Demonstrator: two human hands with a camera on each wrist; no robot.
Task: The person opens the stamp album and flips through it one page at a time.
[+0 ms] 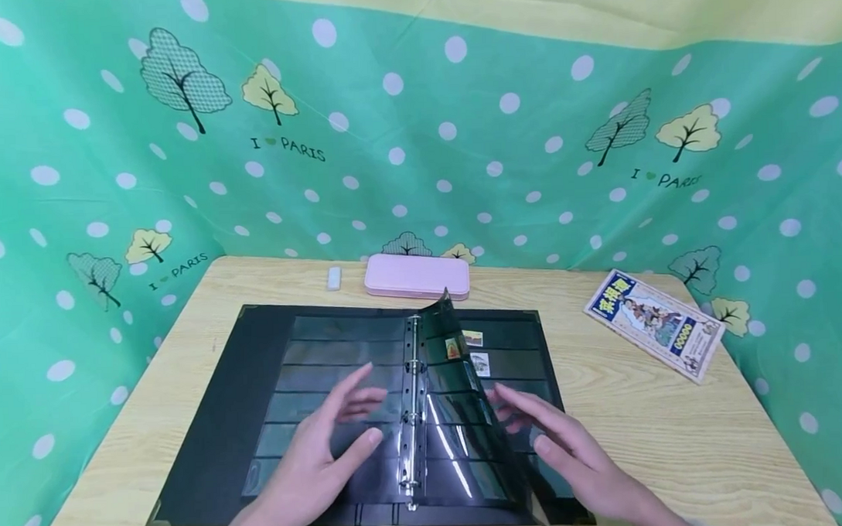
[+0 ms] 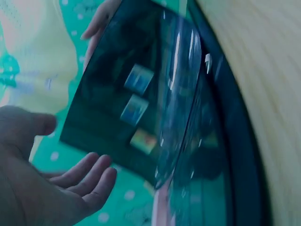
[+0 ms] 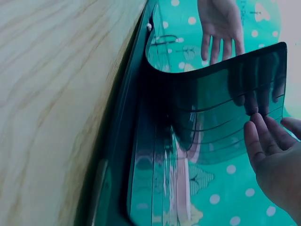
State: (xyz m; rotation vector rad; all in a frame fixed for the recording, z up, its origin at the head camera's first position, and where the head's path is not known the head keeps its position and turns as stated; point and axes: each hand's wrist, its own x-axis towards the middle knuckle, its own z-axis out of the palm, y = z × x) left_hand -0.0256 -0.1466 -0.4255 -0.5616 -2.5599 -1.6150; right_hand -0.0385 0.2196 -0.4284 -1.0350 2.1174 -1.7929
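Observation:
A black stamp album [image 1: 214, 417] lies spread on the table, its metal ring binder [image 1: 413, 402] down the middle. One dark page with strip pockets [image 1: 470, 470] stands raised and curved right of the rings. A small stamp [image 1: 453, 348] shows on it; two more stamps [image 1: 479, 364] lie at the upper part of the page beneath. My right hand [image 1: 574, 451] is at the raised page's right side, fingertips against or very near its surface, thumb apart. Over the left page hovers my left hand [image 1: 323, 452], fingers spread and holding nothing.
Behind the album sit a pink pencil case [image 1: 417, 275] and a small pale eraser-like block [image 1: 334, 278]. A printed booklet [image 1: 653, 324] with a blue and yellow title lies at the right back. Green dotted cloth [image 1: 417, 139] hangs around the wooden table [image 1: 643, 433].

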